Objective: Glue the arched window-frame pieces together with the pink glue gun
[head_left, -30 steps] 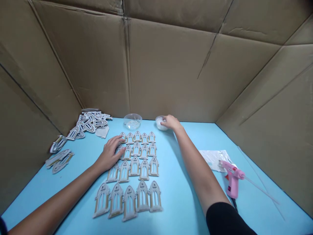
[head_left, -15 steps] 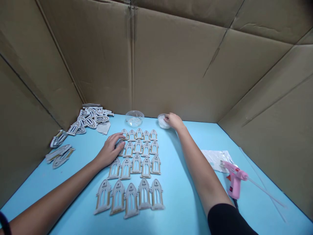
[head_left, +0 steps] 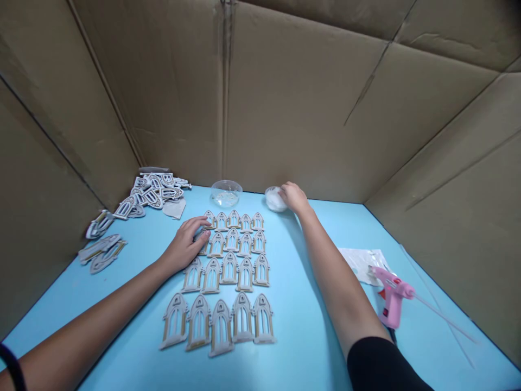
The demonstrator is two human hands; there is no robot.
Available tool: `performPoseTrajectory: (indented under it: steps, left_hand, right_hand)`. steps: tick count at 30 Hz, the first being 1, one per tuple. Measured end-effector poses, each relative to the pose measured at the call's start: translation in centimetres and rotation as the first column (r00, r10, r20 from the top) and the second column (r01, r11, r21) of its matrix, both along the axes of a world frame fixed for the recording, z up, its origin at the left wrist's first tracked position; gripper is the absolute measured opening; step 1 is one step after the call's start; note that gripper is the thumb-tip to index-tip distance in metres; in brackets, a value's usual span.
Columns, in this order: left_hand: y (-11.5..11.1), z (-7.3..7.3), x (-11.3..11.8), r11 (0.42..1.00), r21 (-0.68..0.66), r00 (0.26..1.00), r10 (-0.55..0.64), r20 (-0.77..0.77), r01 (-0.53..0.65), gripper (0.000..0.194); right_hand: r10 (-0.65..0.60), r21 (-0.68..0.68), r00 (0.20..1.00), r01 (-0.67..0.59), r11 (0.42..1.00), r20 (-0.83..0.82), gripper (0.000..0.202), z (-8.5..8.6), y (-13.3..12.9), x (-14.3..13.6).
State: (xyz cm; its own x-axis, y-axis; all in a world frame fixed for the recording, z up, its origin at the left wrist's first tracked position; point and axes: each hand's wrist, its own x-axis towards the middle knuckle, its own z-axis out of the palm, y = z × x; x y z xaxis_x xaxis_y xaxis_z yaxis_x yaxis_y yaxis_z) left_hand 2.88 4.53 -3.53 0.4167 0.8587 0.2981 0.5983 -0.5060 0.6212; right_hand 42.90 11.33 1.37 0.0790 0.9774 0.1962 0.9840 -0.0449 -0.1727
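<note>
Small grey arched window-shaped pieces (head_left: 230, 258) in rows, lower centre; probably light, stiff, slim bars fragile, so best taken by the outer edges. Left hand (head_left: 188, 244), centre-left: fingers loosely spread over row ends. Right hand (head_left: 293, 196), upper centre, at clear round bowl (head_left: 267, 200) of whitish material (head_left: 275, 201); fingertips hidden, can't tell if pinching.

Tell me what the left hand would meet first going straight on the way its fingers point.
Probably the second arched piece from the left in the farthest row, beyond the leftmost one that the left hand overlaps; height is unclear, so it might pass over.
</note>
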Motion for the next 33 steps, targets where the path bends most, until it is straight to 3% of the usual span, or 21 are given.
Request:
performPoseTrajectory:
  steps: [13, 17, 21, 25, 28, 31, 33]
  left_hand:
    - [0.4, -0.3, -0.2, 1.000, 0.012, 0.997, 0.020, 0.071, -0.020, 0.048]
    - [0.4, -0.2, -0.1, 0.999, 0.014, 0.993, 0.028, 0.112, -0.030, 0.045]
    - [0.4, 0.3, -0.2, 1.000, 0.002, 0.981, 0.027, 0.194, -0.028, 0.040]
    - [-0.3, 1.7, -0.3, 0.999, -0.015, 0.936, 0.032, 0.350, -0.028, 0.036]
    - [-1.9, 2.8, -0.1, 0.997, -0.075, 0.865, 0.046, 0.499, -0.010, 0.042]
    - [-4.5, 3.3, 0.7, 0.972, -0.205, 0.775, 0.040, 0.631, 0.117, 0.056]
    - [-6.1, 3.4, 1.4, 0.923, -0.295, 0.711, 0.035, 0.702, 0.246, 0.063]
  right_hand:
    - [0.010, 0.164, 0.911, 0.064, 0.984, -0.412, 0.033, -0.5, 0.8, 1.5]
    - [0.052, 0.232, 0.849, 0.084, 0.969, -0.525, 0.029, -0.2, 0.4, 1.2]
    - [0.153, 0.289, 0.746, 0.055, 0.956, -0.648, 0.043, 1.1, -0.5, 0.1]
    - [0.263, 0.297, 0.621, -0.050, 0.953, -0.739, 0.050, 3.4, -2.0, -2.8]
    - [0.347, 0.284, 0.520, -0.200, 0.938, -0.780, 0.051, 4.8, -3.8, -6.8]
    - [0.407, 0.255, 0.420, -0.372, 0.893, -0.812, 0.049, 5.0, -6.5, -12.0]
    - [0.430, 0.236, 0.364, -0.469, 0.851, -0.826, 0.047, 4.3, -8.5, -15.5]
